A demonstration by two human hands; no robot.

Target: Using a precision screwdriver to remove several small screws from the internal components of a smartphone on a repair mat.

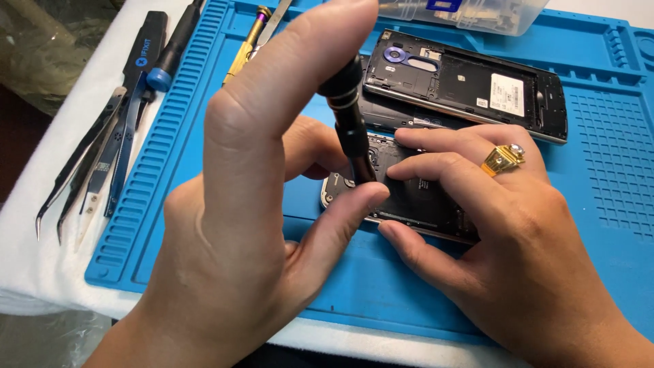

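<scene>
**Screwdriver upright on an opened phone**

Fingers of the left hand (pixel 231 225) form the grip: forefinger tip capping the black screwdriver (pixel 349 116), thumb pressed against its lower shaft, so the tool is clasped upright with its tip down on the opened phone (pixel 409 197). The right hand (pixel 504 232), wearing a gold ring (pixel 503 159), lies flat on that phone, fingers spread over its exposed back and pinning it to the blue mat (pixel 599 204).

Risk, as I judge it: the tip is hidden behind the thumb, so its seating cannot be checked; a tilted shaft could slip out of the screw head and scratch the board, or a freed screw could roll away.

Behind the phone lies a second opened phone (pixel 470 85). Left of it, off the mat, tweezers (pixel 82 170) rest on the white-clothed counter (pixel 41 272).
</scene>
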